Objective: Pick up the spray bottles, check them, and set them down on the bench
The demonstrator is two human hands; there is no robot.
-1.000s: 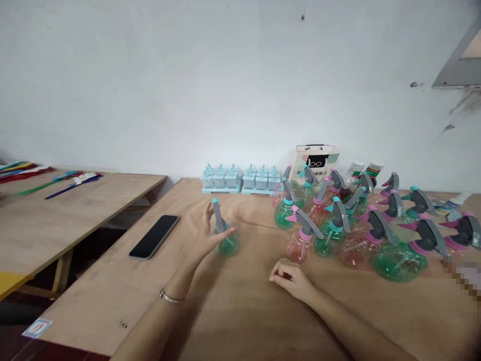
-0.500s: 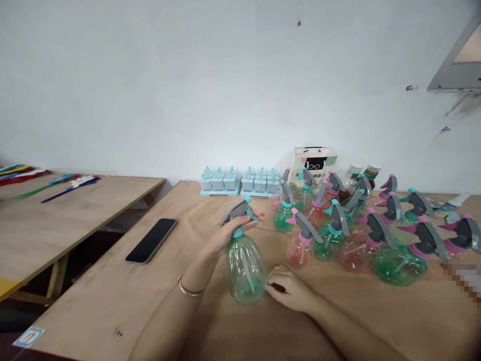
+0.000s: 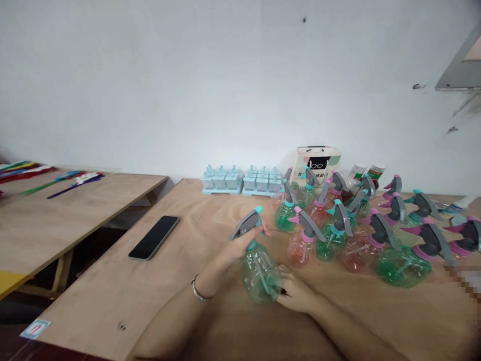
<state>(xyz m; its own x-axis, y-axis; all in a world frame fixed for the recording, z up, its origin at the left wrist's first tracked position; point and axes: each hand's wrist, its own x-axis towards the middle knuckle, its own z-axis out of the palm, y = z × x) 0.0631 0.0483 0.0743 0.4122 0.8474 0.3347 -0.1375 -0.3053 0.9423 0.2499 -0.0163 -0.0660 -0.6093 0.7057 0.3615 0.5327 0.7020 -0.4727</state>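
My left hand (image 3: 246, 241) is closed around the neck of a green see-through spray bottle (image 3: 261, 276), its fingers at the turquoise trigger below the grey head. The bottle leans, with its base to the right, and a pale tube runs down inside. Against the lower right side of the bottle is my right hand (image 3: 295, 291), its fingers curled. The bottle partly covers those fingertips, and whatever they may hold is hidden. To the right stand several more spray bottles, among them a pink one (image 3: 299, 251) and a green one (image 3: 402, 268).
A phone (image 3: 154, 237) lies left on the wooden table (image 3: 93, 306). Light-blue ice-pop moulds (image 3: 222, 180) and a printed paper bag (image 3: 315, 163) stand by the wall. Across a gap, another table (image 3: 48, 225) holds coloured strips (image 3: 75, 183).
The spray bottle in my left hand has shifted right and tilted, its base swinging toward my right hand. The bottle now overlaps the fingers of my right hand. The camera view has moved slightly.
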